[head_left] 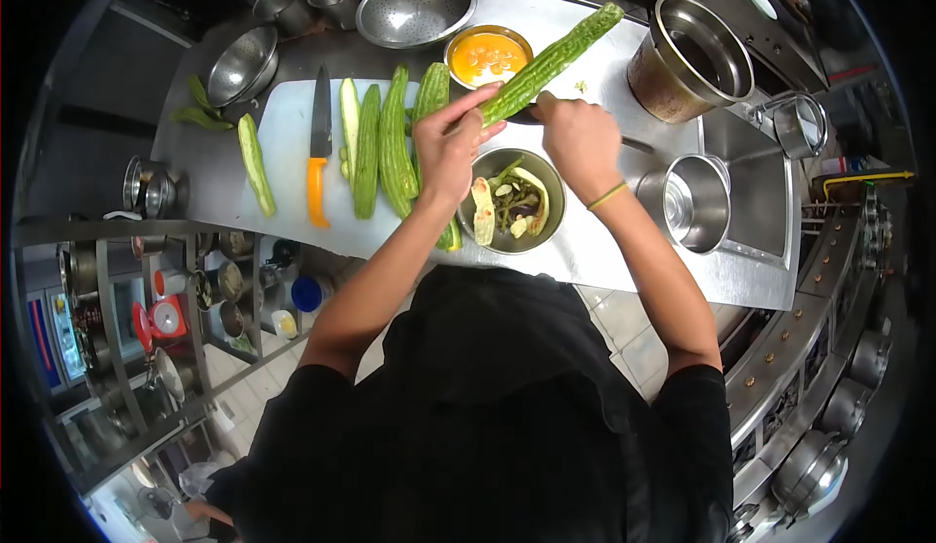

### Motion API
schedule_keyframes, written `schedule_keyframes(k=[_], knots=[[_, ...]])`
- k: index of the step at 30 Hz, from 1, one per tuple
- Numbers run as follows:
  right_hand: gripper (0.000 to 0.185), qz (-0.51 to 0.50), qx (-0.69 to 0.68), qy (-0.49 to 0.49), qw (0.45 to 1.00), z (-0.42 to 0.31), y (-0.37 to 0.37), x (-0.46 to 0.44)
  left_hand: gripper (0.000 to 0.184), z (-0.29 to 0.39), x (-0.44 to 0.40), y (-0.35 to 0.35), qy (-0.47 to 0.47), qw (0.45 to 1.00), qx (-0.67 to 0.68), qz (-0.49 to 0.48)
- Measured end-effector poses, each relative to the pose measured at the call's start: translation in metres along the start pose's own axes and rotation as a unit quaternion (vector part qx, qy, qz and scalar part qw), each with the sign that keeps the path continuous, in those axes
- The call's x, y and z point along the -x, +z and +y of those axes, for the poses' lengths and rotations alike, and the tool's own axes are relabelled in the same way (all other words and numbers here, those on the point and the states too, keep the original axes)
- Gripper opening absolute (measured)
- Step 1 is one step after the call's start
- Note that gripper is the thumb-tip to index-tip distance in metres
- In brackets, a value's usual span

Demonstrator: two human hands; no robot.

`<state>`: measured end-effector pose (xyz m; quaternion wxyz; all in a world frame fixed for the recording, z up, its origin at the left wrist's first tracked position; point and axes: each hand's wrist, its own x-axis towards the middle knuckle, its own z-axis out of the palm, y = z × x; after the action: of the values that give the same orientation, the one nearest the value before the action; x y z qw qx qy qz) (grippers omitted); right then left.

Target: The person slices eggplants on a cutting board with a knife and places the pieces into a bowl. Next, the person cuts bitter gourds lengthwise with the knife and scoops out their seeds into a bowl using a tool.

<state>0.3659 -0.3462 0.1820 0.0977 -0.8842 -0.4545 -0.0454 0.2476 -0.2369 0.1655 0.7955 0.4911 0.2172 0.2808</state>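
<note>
My left hand point(450, 148) is closed around the lower end of a long, bumpy green gourd point(556, 63), which slants up to the right. My right hand point(580, 141) makes a fist just beside it. A slim dark tool point(527, 115) shows at its thumb; the tool's kind is hidden. Below the hands stands a metal bowl point(558, 219) with pale and green gourd scraps point(484, 213). On a white cutting board point(288, 119) lie several green gourds point(367, 153), some overlapping, and a knife with an orange handle point(317, 192).
Behind the hands sits a bowl of orange liquid point(487, 56), with a metal colander point(416, 9) beside it. A tall pot point(687, 60) and a smaller pot point(694, 202) stand right, near a sink point(760, 192). Shelves point(195, 329) are at left, a stove point(780, 348) at right.
</note>
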Motion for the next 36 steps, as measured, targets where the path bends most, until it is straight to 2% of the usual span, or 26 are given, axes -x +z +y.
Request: schedule_keyframes(k=[2,4,8,9,14,16,21,27,28,30,31,36], knots=[[0.015,-0.005,0.049,0.005,0.999,0.015,-0.015,0.008,0.031,-0.005,-0.001,-0.005,-0.026,0.999,0.018,-0.005],[0.013,0.009,0.056,0.023,0.998,0.025,-0.035,0.015,0.035,-0.018,-0.009,-0.025,-0.130,0.983,0.128,-0.025],[0.012,0.088,0.092,-0.028,0.992,0.037,-0.028,0.012,0.039,-0.028,-0.003,-0.018,-0.168,0.975,0.139,-0.048],[0.013,0.079,0.093,-0.027,0.992,0.033,-0.027,0.009,0.039,-0.029,-0.004,-0.012,-0.172,0.974,0.137,-0.057],[0.013,0.055,0.070,-0.027,0.996,0.014,-0.008,0.010,0.037,-0.037,-0.008,-0.002,-0.142,0.985,0.097,-0.003],[0.005,0.024,0.041,-0.010,0.999,0.005,-0.006,0.013,0.035,-0.042,-0.007,0.001,-0.133,0.987,0.090,0.017],[0.011,0.023,0.035,0.007,0.999,0.003,0.012,0.010,0.028,-0.060,-0.009,0.016,-0.081,0.987,0.099,0.093],[0.007,0.020,0.010,0.018,1.000,-0.004,0.015,0.014,0.033,-0.063,-0.012,0.039,-0.093,0.977,0.114,0.155],[0.007,0.016,-0.007,0.010,1.000,-0.009,0.021,0.018,0.033,-0.064,-0.015,0.038,-0.095,0.977,0.112,0.153],[0.008,0.042,-0.011,-0.004,0.999,-0.020,0.025,0.025,0.036,-0.067,-0.027,0.034,-0.067,0.994,0.029,0.077],[0.008,0.034,-0.019,-0.002,0.999,-0.019,0.026,0.025,0.037,-0.073,-0.031,0.033,-0.075,0.989,0.097,0.078],[0.009,0.005,-0.041,-0.001,0.999,-0.008,0.037,0.031,0.037,-0.083,-0.034,0.030,-0.127,0.980,0.124,0.085]])
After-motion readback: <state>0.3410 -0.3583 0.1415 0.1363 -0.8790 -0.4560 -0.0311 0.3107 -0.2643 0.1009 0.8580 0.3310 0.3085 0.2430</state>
